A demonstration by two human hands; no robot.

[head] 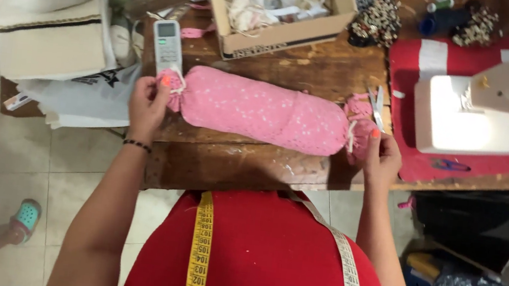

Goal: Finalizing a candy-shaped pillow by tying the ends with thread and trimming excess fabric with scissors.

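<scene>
On the far left, folded cream cloth [48, 39] overhangs the tiled floor [26, 157]. Rightward, the worn brown wooden table [233, 163] carries a pink dotted fabric bolster pillow [264, 110], lying crosswise. The left hand [147, 103] pinches its tied left end; the right hand [381, 156] pinches the right end, with small scissors [375, 106] just beyond. A white sewing machine [491, 111] stands at right.

one head-worn view looks steeply down, close over the wooden table [252, 168]; edges perhaps slightly blurred.

One pink bolster pillow [264, 110], one remote [168, 44], one cardboard box [278, 35], one scissors [375, 108].
</scene>
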